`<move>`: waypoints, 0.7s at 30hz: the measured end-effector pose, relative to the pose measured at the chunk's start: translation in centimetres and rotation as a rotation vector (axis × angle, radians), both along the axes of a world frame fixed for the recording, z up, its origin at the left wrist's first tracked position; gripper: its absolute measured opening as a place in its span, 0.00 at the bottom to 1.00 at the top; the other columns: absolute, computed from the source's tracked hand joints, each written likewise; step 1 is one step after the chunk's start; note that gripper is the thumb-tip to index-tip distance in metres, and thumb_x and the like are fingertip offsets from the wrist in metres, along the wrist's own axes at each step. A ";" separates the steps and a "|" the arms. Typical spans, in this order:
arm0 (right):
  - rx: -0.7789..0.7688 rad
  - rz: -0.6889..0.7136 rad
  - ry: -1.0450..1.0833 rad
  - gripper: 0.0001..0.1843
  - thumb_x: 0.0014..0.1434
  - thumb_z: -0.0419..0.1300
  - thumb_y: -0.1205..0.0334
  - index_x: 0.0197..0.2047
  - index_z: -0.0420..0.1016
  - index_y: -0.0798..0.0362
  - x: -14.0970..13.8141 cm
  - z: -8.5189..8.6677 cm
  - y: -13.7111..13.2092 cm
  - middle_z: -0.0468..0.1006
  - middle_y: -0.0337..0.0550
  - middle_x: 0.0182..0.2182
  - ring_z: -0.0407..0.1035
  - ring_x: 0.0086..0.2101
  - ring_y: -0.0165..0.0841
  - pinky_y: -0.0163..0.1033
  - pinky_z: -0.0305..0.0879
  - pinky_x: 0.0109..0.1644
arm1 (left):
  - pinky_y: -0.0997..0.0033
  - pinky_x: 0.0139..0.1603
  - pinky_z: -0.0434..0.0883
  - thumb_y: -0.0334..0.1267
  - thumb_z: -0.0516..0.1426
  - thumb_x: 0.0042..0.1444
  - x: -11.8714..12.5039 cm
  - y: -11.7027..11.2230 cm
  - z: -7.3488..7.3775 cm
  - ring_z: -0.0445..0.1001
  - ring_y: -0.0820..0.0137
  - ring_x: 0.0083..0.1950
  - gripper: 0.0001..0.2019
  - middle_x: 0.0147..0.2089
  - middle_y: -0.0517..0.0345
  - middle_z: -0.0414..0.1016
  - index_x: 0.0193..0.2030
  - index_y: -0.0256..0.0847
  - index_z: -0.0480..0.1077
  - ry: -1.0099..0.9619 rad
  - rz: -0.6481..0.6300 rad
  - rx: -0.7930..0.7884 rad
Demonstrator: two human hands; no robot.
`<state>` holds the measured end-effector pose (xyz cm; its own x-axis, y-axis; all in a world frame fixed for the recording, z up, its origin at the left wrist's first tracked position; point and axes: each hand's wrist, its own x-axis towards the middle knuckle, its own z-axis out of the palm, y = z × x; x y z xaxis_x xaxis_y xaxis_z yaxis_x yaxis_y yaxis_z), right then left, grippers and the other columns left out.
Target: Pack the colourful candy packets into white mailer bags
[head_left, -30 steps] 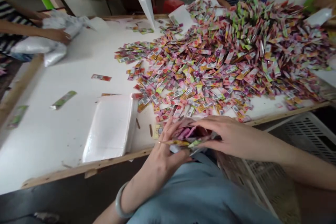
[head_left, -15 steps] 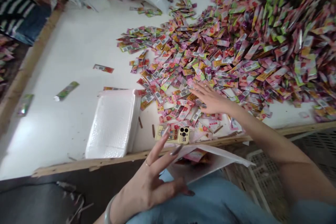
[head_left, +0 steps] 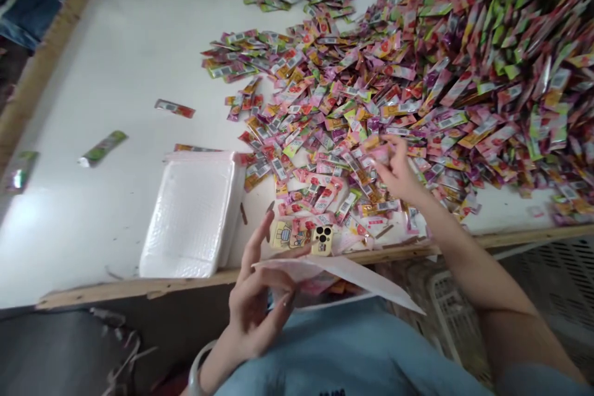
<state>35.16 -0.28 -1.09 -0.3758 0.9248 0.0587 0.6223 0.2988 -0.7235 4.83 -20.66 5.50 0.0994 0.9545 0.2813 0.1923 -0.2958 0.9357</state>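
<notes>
pink sachet (head_left: 381,153) is pinched mid-frame by the right hand (head_left: 396,176); white pouch (head_left: 352,275) is held open, lower centre, by the left hand (head_left: 253,306); clean lift needed.

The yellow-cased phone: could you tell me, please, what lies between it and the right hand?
In the head view, loose colourful sachets lie scattered between the phone and the right hand.

Honestly can't make out a single word here: the small colourful foil sachets (head_left: 352,105) show white barcode patches and tiny blurred print, and the yellow cartoon-printed phone case (head_left: 301,238) has only pictures.
</notes>
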 end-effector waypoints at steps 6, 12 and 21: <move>-0.036 0.576 -0.665 0.43 0.53 0.77 0.53 0.65 0.65 0.62 -10.2 3.0 0.6 0.83 0.60 0.44 0.78 0.46 0.53 0.54 0.72 0.53 | 0.46 0.69 0.73 0.23 0.54 0.61 -0.1 -0.8 1.5 0.68 0.52 0.74 0.24 0.74 0.42 0.67 0.62 0.45 0.72 0.127 -0.228 0.033; 0.163 0.564 -0.792 0.19 0.61 0.66 0.69 0.55 0.73 0.59 -8.6 0.9 -1.5 0.75 0.66 0.57 0.73 0.56 0.54 0.53 0.72 0.55 | 0.56 0.63 0.78 0.21 0.53 0.59 -0.3 -0.8 1.4 0.77 0.59 0.67 0.28 0.65 0.44 0.77 0.65 0.46 0.71 0.134 -0.231 0.060; -0.066 -0.047 -0.174 0.22 0.57 0.63 0.63 0.56 0.71 0.50 1.9 -1.2 -4.4 0.82 0.47 0.47 0.77 0.45 0.42 0.46 0.72 0.49 | 0.66 0.62 0.78 0.20 0.50 0.58 0.3 1.4 1.2 0.79 0.65 0.62 0.27 0.62 0.50 0.80 0.58 0.46 0.77 0.127 -0.389 0.036</move>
<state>37.04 -4.72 -2.31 -0.3311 0.9414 -0.0644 0.7519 0.2220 -0.6208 5.17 -19.28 6.67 0.4870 0.8285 0.2764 0.1731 -0.4018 0.8992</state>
